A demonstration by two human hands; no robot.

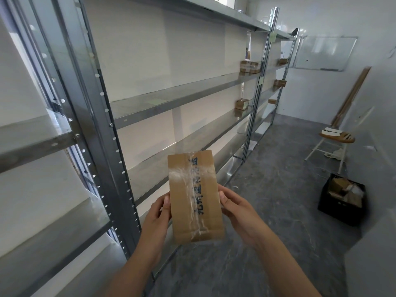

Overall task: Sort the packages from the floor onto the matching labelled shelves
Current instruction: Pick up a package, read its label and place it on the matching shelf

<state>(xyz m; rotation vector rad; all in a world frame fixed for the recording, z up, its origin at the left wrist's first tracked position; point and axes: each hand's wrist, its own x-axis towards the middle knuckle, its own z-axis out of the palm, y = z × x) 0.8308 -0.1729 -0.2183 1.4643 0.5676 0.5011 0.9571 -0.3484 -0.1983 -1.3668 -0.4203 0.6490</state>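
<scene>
A flat brown cardboard package (182, 196) with clear tape and dark handwriting along its middle is held upright in front of me. My left hand (157, 219) grips its left edge and my right hand (237, 213) grips its right edge. Behind it runs a long grey metal shelving unit (171, 99) with bare shelves nearby. A green label (157, 101) lies on the middle shelf. Farther along, small cardboard packages (249, 66) sit on the far shelves, one lower package (242, 103) among them.
A black crate (340, 200) with several packages stands on the grey floor at the right. A folding stool (336, 138) holding papers stands by the right wall, wooden strips (353, 93) lean behind it, and a whiteboard (323, 53) hangs on the far wall.
</scene>
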